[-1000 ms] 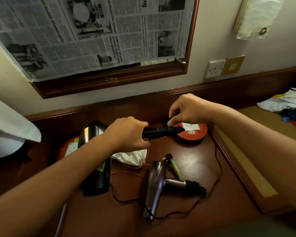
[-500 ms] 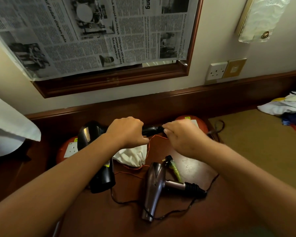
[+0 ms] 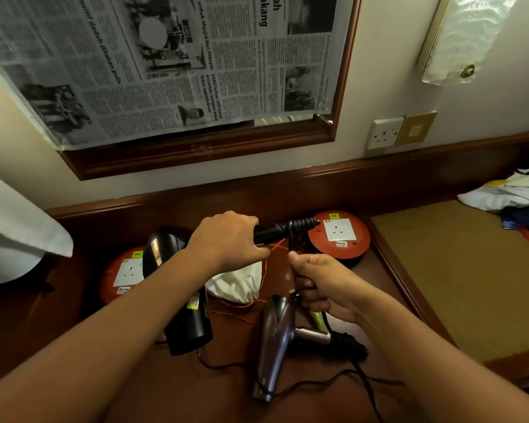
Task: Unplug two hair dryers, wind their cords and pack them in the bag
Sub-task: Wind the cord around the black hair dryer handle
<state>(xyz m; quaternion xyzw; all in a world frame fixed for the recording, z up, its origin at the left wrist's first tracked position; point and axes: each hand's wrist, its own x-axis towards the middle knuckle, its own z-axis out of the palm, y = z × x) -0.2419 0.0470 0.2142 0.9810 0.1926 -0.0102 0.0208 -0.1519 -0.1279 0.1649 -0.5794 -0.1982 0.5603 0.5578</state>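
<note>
Black hair dryer (image 3: 177, 288) glossy, handle in left hand (image 3: 226, 239) grip, right hand (image 3: 324, 285) pinching its cord (image 3: 291, 239), bronze dryer (image 3: 275, 340) on table (image 3: 226, 392)

crowded desk centre, open mat to the right

the middle of the wooden desk (image 3: 171, 389) is packed: the black hair dryer (image 3: 180, 300) held up by the left hand (image 3: 226, 239), the white bag (image 3: 239, 283) just behind it, and the bronze hair dryer (image 3: 275, 340) lying beside them. thin black cords (image 3: 315, 383) trail across the near desk surface, where a passing hand could snag. two red cable reels (image 3: 339, 236) sit against the back ledge, one at each side, closing off the rear. the right hand (image 3: 324, 285) fills the gap between the far reel and the bronze dryer. to the right, the tan mat (image 3: 458, 279) lies mostly bare, with a pile of clothes (image 3: 513, 203) at its far corner.
</note>
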